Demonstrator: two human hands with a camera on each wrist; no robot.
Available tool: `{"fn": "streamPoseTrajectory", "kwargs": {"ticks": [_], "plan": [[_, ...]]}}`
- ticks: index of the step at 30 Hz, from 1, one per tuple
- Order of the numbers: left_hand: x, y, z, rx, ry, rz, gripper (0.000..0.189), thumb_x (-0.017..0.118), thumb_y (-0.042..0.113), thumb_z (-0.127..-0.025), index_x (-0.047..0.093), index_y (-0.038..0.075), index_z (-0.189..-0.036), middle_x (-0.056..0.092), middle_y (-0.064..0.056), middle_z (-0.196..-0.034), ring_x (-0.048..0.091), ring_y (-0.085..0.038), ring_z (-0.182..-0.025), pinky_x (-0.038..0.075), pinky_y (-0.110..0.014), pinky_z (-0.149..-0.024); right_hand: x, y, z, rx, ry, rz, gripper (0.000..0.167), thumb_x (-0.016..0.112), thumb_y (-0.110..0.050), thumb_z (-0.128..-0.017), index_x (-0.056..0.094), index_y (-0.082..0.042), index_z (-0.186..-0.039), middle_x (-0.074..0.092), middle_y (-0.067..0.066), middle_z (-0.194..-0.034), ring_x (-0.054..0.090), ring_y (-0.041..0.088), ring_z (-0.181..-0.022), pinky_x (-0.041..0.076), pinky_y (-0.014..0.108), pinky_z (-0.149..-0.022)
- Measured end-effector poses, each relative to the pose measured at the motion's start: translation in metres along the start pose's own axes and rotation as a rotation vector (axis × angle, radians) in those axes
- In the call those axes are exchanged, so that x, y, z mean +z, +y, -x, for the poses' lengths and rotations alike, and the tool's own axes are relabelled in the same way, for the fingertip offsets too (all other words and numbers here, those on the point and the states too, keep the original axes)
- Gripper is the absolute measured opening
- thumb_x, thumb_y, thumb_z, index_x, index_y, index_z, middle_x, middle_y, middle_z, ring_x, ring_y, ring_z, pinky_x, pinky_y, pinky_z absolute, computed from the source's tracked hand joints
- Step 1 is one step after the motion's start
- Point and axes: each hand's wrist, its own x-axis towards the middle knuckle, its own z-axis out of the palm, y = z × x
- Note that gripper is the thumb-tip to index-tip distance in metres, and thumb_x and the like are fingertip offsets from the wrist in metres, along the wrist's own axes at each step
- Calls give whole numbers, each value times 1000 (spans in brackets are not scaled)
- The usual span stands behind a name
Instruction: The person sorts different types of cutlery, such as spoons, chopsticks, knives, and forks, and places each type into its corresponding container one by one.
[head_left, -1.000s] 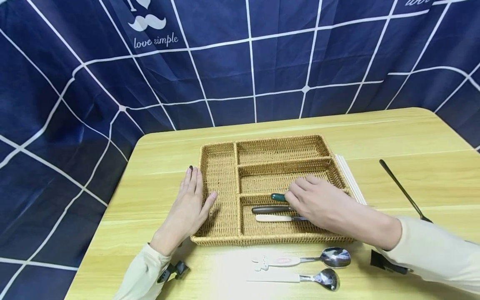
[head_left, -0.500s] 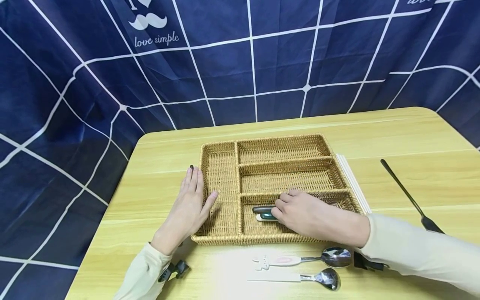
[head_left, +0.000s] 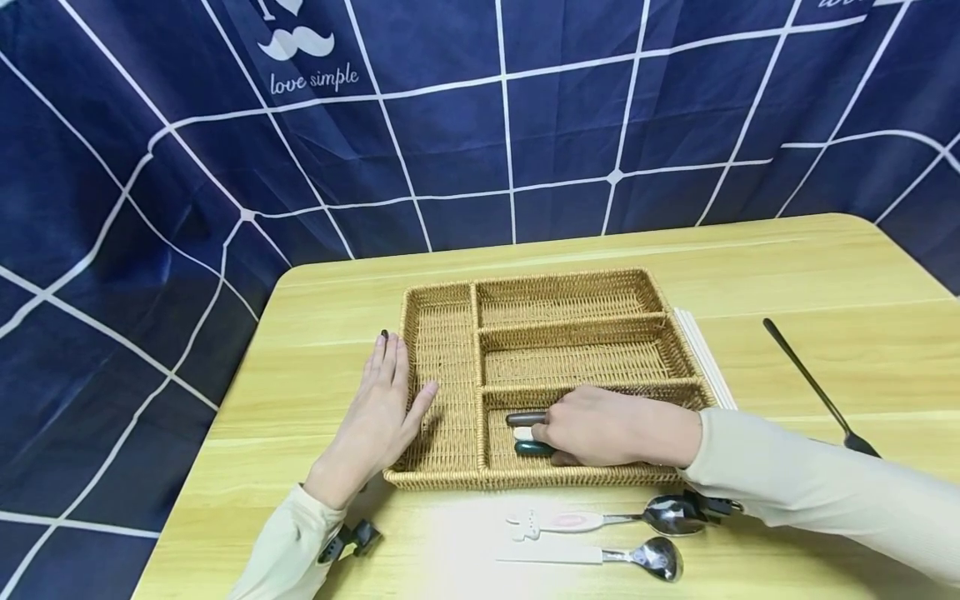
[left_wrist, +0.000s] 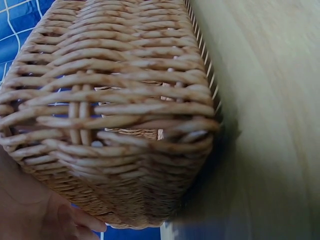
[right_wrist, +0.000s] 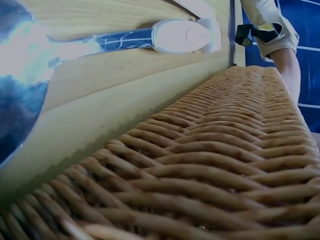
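A woven wicker tray point(head_left: 441, 480) with divided compartments stands on the table. My left hand point(head_left: 375, 425) rests against its left wall, fingers straight and thumb over the rim; the left wrist view shows the woven side up close beside part of that hand. In the front right compartment, my right hand point(head_left: 588, 425) holds a utensil with a dark green handle point(head_left: 532, 448). Its far end is hidden under the hand. A dark-handled utensil point(head_left: 527, 419) and a white-handled one point(head_left: 522, 433) lie just behind it, partly covered by the hand.
Two spoons lie before the tray: one with a rabbit-ended handle point(head_left: 573, 522), one with a plain white handle point(head_left: 558, 555). White chopsticks point(head_left: 705, 358) lie along the tray's right side. A long black utensil point(head_left: 810, 379) lies farther right. A small black tip point(head_left: 384, 333) shows by the left fingertips.
My right hand has carried the green-handled utensil from the compartment's back divider toward its front, past the dark and white handles. My left hand has stayed at the tray's left side.
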Motion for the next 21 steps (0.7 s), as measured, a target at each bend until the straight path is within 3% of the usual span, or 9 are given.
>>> {"fn": "streamPoseTrajectory", "kwargs": {"ticks": [13, 16, 21], "plan": [[0, 0, 0, -17, -14, 3, 76, 34, 45, -104, 9, -11, -149, 5, -30, -156, -1, -39, -146, 10, -50, -118, 1, -2, -1, 42, -52, -40, 18, 69, -31, -88, 60, -17, -82, 50, -10, -61, 44, 3, -53, 41, 14, -48], [1, 0, 0, -18, -15, 7, 76, 34, 44, -104, 8, -11, -149, 5, -29, -156, -2, -38, -146, 9, -50, -118, 0, 1, 1, 24, -24, -96, 17, 68, -30, -89, 61, -16, -83, 50, -11, -61, 43, 1, -53, 41, 13, -49], [1, 0, 0, -12, -5, 10, 76, 35, 44, -103, 9, -11, -149, 5, -29, -156, 0, -39, -146, 10, -50, -118, -13, 10, 12, 48, 20, -239, 19, 55, -25, -98, 58, -12, -84, 45, -11, -61, 40, -1, -49, 42, 12, -49]]}}
